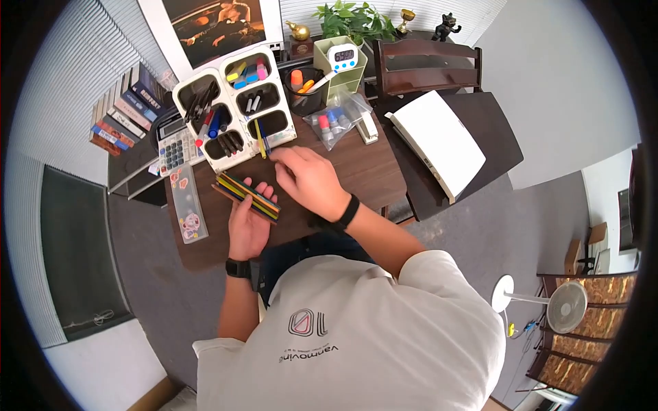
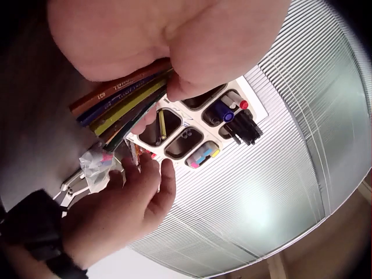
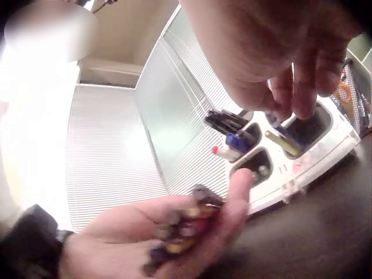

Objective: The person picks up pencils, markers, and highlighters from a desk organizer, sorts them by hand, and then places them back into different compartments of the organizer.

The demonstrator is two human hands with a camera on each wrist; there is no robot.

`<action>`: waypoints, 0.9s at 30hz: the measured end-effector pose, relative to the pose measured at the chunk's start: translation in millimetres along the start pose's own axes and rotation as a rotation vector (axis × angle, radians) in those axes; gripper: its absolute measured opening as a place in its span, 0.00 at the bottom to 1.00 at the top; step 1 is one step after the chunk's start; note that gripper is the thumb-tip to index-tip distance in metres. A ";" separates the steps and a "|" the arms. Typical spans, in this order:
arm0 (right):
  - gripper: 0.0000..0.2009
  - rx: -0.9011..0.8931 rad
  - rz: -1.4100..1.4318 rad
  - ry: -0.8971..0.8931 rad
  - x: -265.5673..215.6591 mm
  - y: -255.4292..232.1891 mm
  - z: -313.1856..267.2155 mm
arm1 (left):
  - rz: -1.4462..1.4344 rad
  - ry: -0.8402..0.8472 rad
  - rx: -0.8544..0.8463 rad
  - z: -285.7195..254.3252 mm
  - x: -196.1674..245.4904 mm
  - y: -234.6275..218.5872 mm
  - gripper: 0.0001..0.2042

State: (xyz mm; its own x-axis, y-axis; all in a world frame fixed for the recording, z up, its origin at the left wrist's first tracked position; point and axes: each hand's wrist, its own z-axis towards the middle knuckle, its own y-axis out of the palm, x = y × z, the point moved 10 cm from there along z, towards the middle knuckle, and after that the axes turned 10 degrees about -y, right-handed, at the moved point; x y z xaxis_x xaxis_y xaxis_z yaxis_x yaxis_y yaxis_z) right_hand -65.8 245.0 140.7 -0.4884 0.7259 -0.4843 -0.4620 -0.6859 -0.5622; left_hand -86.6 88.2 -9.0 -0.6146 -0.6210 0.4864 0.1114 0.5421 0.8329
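Note:
Several coloured pencils lie in a bundle across my left hand, the thumb over them. In the left wrist view, the pencils fan out below the left palm. My right hand is over the near right part of the white organizer, its fingers loosely bent, with nothing seen held. Beside its fingertips, a yellow pencil and a blue one stand tilted in the near right compartment. In the right wrist view, the right hand hangs just above the yellow pencil.
Other compartments hold pens, markers and highlighters. Behind to the right stand a black mesh cup and a green holder with a timer. A plastic bag of bottles and a stapler lie right; a clear case lies left.

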 end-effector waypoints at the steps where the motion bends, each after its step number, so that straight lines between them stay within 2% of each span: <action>1: 0.06 -0.012 0.076 0.040 -5.2 -2.4 -7.9 | -0.007 0.021 0.004 0.2 1.1 -1.4 0.19; 2: 0.08 -0.110 0.139 0.143 -6.6 4.6 -18.3 | -0.012 0.043 0.008 -0.4 2.6 -3.1 0.18; 5: 0.11 -0.295 0.133 0.145 -8.6 29.1 -49.0 | -0.003 0.048 0.014 0.4 2.2 -1.6 0.17; 6: 0.11 -0.297 0.132 0.145 -7.4 31.7 -53.5 | 0.012 0.045 0.020 0.8 2.0 -0.7 0.16; 9: 0.10 -0.222 0.141 0.137 -7.0 27.9 -55.0 | 0.034 0.042 0.006 0.7 1.9 0.6 0.16; 12: 0.07 -0.101 0.047 0.058 -14.3 3.2 -45.0 | 0.031 0.029 -0.007 0.5 1.8 0.1 0.17; 14: 0.08 0.085 0.359 0.147 -7.3 -17.8 -44.5 | 0.077 0.031 0.050 0.1 1.7 -2.9 0.18; 15: 0.08 0.087 0.357 0.148 -6.0 -25.1 -44.0 | 0.118 0.036 0.113 -0.9 2.5 -6.7 0.19; 17: 0.11 0.238 0.439 0.070 -4.5 -53.6 -39.9 | 0.089 0.017 0.094 -0.9 2.3 0.2 0.21; 19: 0.11 0.347 0.395 0.042 1.8 -72.9 -37.4 | 0.061 -0.004 0.072 0.9 0.6 3.5 0.23; 22: 0.11 0.362 0.242 0.048 13.7 -78.7 -26.5 | 0.014 -0.029 -0.024 4.6 -0.4 8.0 0.26; 24: 0.11 0.247 0.051 -0.029 11.6 -60.2 -11.8 | 0.067 -0.012 -0.047 3.8 0.7 8.4 0.29; 25: 0.11 0.250 0.054 -0.032 16.7 -51.4 -8.9 | 0.071 -0.008 -0.048 3.4 1.1 7.9 0.29; 27: 0.11 0.148 0.050 -0.016 26.9 -21.2 -3.6 | 0.068 -0.006 -0.048 2.5 0.9 8.0 0.30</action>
State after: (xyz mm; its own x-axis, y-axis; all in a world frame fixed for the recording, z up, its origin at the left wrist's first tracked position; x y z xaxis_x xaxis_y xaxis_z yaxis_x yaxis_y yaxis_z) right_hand -66.5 279.2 137.2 -0.5247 0.6906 -0.4977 -0.5401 -0.7220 -0.4324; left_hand -88.2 93.3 -2.6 -0.6091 -0.5801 0.5408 0.1904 0.5551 0.8097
